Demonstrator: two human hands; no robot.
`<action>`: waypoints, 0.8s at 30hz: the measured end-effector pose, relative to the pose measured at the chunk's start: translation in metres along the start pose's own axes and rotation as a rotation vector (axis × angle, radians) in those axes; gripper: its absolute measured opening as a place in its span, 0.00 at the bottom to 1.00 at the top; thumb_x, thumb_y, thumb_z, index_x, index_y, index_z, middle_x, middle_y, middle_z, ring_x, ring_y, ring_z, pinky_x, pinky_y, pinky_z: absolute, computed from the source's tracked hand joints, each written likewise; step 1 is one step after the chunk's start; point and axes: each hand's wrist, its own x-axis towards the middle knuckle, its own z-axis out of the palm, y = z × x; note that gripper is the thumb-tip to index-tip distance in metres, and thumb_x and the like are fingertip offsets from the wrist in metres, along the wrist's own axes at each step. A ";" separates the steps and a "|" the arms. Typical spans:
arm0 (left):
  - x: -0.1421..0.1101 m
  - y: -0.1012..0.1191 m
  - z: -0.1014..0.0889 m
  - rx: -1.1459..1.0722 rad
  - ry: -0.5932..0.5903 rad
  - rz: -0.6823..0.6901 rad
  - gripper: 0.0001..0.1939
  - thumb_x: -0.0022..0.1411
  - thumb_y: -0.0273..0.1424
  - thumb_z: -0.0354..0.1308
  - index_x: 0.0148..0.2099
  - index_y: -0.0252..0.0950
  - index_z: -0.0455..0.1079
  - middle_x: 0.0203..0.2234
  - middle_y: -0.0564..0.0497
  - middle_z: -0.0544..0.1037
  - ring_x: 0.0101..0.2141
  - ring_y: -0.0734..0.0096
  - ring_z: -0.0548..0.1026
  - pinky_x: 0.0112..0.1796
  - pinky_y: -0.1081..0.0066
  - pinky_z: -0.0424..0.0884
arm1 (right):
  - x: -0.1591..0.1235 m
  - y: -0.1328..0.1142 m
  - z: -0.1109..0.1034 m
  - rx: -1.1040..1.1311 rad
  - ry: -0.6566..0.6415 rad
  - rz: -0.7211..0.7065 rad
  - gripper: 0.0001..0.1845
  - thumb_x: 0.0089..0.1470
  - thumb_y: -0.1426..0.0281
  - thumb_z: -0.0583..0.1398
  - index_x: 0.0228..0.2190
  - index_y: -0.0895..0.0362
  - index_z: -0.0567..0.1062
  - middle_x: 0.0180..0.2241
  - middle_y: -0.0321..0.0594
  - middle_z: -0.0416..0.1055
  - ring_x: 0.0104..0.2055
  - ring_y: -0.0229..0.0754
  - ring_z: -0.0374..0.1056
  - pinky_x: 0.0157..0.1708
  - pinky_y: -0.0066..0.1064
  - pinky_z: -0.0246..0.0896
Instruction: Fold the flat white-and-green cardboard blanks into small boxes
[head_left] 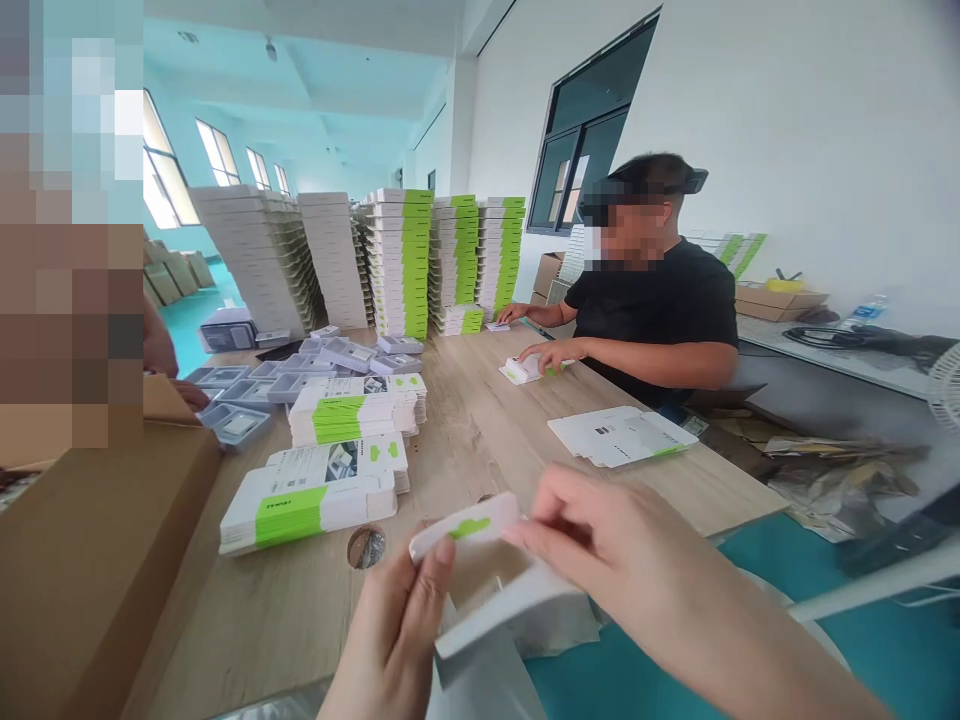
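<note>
While both hands hold it over the near edge of the wooden table (480,440), a white carton blank with a green mark (510,610) lies between them, the long axis of its flap rising slightly from the left hand (390,630) toward the right hand (622,560). The left thumb (444,552) presses the flap's lower end against the fingers behind it; the right fingertips (529,530) pinch its upper end. The carton's body hangs below the flap, toward the person. Farther along the table, stacked flat cartons (352,410) lie left of centre, and a co-worker's hand (551,355) rests on another carton (521,372).
</note>
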 end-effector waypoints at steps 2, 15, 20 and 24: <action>-0.007 0.003 0.003 -0.027 -0.046 0.005 0.23 0.69 0.53 0.57 0.44 0.42 0.84 0.31 0.46 0.84 0.32 0.58 0.79 0.31 0.69 0.75 | -0.015 0.002 0.003 0.011 0.040 -0.039 0.18 0.61 0.58 0.59 0.22 0.50 0.64 0.15 0.29 0.62 0.16 0.37 0.54 0.15 0.30 0.44; 0.057 -0.005 -0.026 -0.030 -0.391 -0.043 0.20 0.67 0.48 0.61 0.40 0.35 0.82 0.23 0.53 0.77 0.24 0.70 0.68 0.26 0.73 0.64 | 0.007 0.040 0.060 0.127 0.126 -0.072 0.19 0.68 0.58 0.53 0.26 0.50 0.58 0.20 0.29 0.62 0.19 0.35 0.54 0.17 0.27 0.43; 0.067 0.005 -0.017 0.036 -0.364 -0.073 0.17 0.61 0.43 0.66 0.31 0.34 0.82 0.21 0.52 0.78 0.22 0.72 0.68 0.23 0.73 0.59 | 0.008 0.035 0.054 0.050 0.139 -0.098 0.16 0.66 0.63 0.53 0.26 0.50 0.57 0.18 0.28 0.59 0.19 0.36 0.53 0.17 0.28 0.41; 0.065 -0.002 -0.011 0.043 -0.254 -0.062 0.17 0.63 0.44 0.64 0.38 0.35 0.84 0.28 0.49 0.85 0.29 0.64 0.77 0.29 0.71 0.68 | 0.009 0.028 0.046 -0.030 0.100 -0.083 0.15 0.67 0.65 0.54 0.26 0.50 0.61 0.20 0.29 0.63 0.20 0.37 0.57 0.18 0.28 0.46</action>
